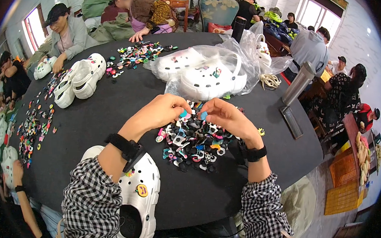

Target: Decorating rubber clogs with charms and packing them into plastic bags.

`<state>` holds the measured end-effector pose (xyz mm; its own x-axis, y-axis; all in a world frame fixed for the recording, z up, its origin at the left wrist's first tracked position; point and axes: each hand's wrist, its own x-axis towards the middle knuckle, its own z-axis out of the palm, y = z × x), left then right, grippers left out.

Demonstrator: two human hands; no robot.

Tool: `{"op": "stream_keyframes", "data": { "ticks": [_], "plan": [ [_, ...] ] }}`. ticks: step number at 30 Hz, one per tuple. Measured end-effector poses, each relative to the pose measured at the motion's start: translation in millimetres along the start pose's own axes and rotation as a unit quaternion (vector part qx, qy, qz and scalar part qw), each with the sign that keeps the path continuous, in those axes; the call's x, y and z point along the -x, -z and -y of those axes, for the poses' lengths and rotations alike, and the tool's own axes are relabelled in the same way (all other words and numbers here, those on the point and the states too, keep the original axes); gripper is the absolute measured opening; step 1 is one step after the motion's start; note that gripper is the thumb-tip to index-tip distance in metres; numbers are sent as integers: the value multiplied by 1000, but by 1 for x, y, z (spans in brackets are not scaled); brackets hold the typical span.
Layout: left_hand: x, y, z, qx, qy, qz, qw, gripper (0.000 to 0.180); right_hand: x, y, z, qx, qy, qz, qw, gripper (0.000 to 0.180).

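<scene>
1. Blue charm (204, 116): sits at the tips of your right thumb and index finger, small, mostly uncovered on its left side.
2. Teal charm (183, 113): at the fingertips of your left hand, just left of the blue one, not touching it.
3. Your right hand (230, 119): thumb and index pinched on the blue charm, other fingers curled.
4. Your left hand (159, 112): thumb and index pinched on the teal charm, back of hand up.
5. Charm pile (193, 143): mixed colours, many black pieces, directly beneath and nearer you than both hands.
6. White clog (151, 177): near your left forearm, partly hidden by it, toe pointing away from you; yellow charm (142, 190) on its upper.
7. Clear plastic bag (252, 40): beyond your hands, wrapped around bagged white clogs (212, 82).
8. Rope coil (270, 81): right of that bag; metallic cylinder (299, 84) farther right.
9. White clog pair (84, 80): far left, with loose charms (35, 127) scattered nearer you.
10. Black tabletop (111, 127): under everything above; co-worker in grey (75, 38) at its far left edge.
</scene>
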<state>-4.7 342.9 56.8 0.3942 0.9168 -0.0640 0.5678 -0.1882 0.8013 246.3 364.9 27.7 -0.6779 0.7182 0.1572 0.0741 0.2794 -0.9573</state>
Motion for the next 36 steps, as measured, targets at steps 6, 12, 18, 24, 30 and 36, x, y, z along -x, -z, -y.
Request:
{"op": "stream_keyframes", "data": {
  "ticks": [6,12,18,24,30,36],
  "plan": [
    [9,10,-14,135,56,-13,989,20,-3,4,-6,-54,34,17,998,22],
    [18,31,-23,361,-32,-61,930,13,0,6,-4,-90,24,-8,996,26],
    [33,47,-62,389,-37,-82,917,19,4,10,-2,-95,27,-4,995,26],
    [77,73,-105,284,-60,-101,952,17,-1,6,-1,-89,29,-8,996,24],
    [162,83,-146,194,-50,-199,959,18,11,29,-8,-81,29,-79,993,19],
    [244,90,-133,18,-14,-335,942,19,-1,21,-17,-14,39,-132,990,20]
  ]
}}
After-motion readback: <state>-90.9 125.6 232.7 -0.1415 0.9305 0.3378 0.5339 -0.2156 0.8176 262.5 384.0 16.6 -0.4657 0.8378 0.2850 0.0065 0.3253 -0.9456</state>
